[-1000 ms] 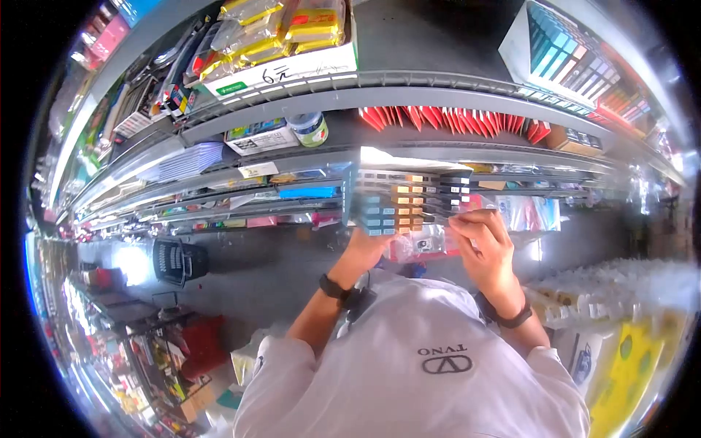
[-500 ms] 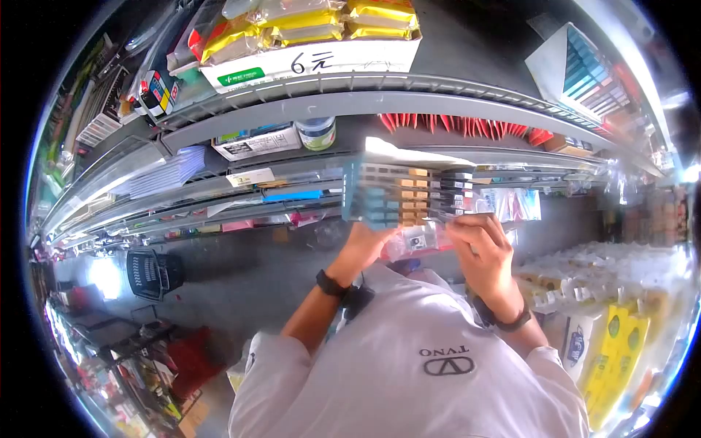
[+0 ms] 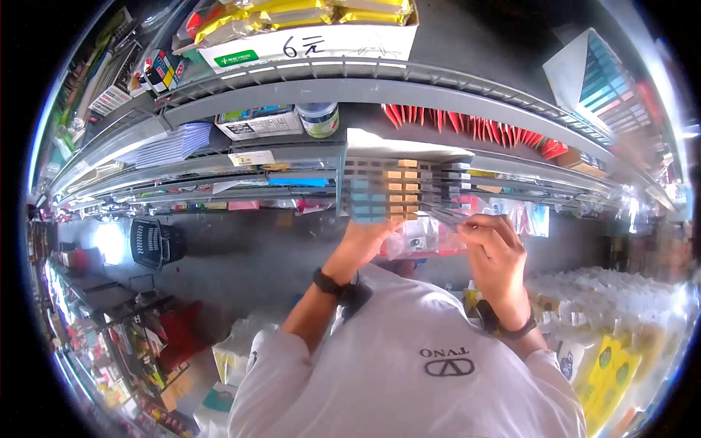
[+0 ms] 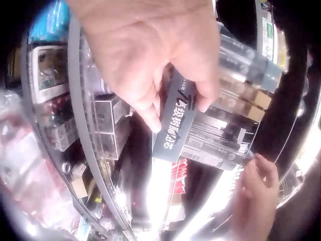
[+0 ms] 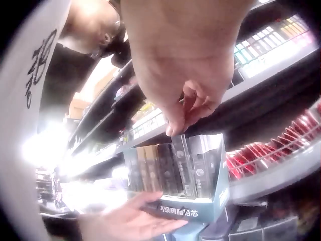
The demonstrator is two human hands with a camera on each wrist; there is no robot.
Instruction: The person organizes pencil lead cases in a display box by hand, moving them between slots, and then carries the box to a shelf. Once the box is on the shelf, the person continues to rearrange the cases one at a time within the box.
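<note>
Grey shelf (image 3: 292, 151): jar (image 3: 319, 119), red packets (image 3: 467, 120), white box (image 3: 259, 125).

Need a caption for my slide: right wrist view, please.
Right hand pinches a slim pack upright in the display box that the left hand holds from below.

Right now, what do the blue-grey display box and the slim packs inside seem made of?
The blue-grey display box looks like matte printed cardboard: flat folded walls, crisp edges. The slim packs seem glossy plastic or laminated card; their faces catch highlights.
</note>
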